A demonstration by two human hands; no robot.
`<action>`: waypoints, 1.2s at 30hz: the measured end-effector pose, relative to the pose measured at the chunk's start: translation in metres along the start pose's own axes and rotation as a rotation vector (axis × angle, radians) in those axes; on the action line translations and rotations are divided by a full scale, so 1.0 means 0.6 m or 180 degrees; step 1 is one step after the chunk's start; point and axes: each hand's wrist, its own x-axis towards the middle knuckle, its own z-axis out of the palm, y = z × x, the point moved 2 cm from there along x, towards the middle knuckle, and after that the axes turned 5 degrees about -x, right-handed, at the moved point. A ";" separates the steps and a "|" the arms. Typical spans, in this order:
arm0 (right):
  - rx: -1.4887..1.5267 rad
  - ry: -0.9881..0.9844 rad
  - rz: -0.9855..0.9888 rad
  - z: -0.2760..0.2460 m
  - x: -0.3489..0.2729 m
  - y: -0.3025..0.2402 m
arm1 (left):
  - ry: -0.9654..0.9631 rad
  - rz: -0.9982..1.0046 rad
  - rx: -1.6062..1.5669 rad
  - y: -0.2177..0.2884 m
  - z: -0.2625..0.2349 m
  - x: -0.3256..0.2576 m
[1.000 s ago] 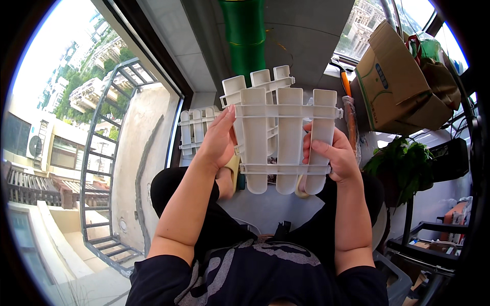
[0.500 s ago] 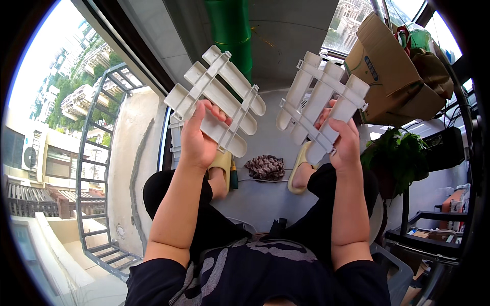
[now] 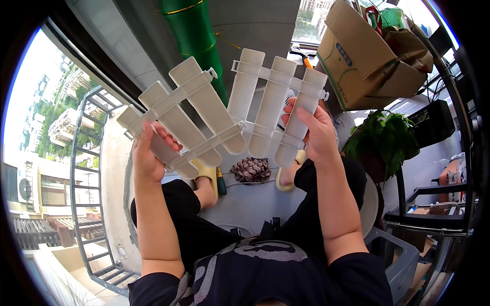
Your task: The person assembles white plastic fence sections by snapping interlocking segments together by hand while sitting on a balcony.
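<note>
Two white plastic picket-fence panels are held up in front of me. My left hand [image 3: 148, 153] grips the left fence panel [image 3: 189, 112], which is tilted with its rounded tips pointing down to the right. My right hand [image 3: 311, 130] grips the right fence panel [image 3: 270, 102], held nearly upright. The lower tips of the two panels meet near the middle, where the left panel overlaps the right one. Below them are my knees in black trousers and my feet in yellow slippers [image 3: 209, 178].
A green pipe [image 3: 196, 35] rises behind the panels. A patterned cloth [image 3: 251, 169] lies on the grey floor between my feet. An open cardboard box [image 3: 367, 51] and a leafy potted plant [image 3: 380, 140] stand to the right. A metal railing [image 3: 87, 168] and street drop are on the left.
A second ago both hands held the panels stacked together. They were pulled apart, one in each hand, and are now brought close so their lower edges touch.
</note>
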 end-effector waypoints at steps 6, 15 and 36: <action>-0.0143 -0.0120 -0.0105 0.001 0.000 -0.001 | -0.0287 -0.0397 0.0171 -0.019 0.004 -0.007; -0.1179 -0.0222 -0.0616 0.025 0.003 0.038 | -0.0299 -0.1015 0.0429 -0.082 0.054 -0.015; -0.0662 0.0277 -0.1039 0.014 0.004 0.018 | 0.0027 -0.0452 0.0020 -0.099 0.056 -0.003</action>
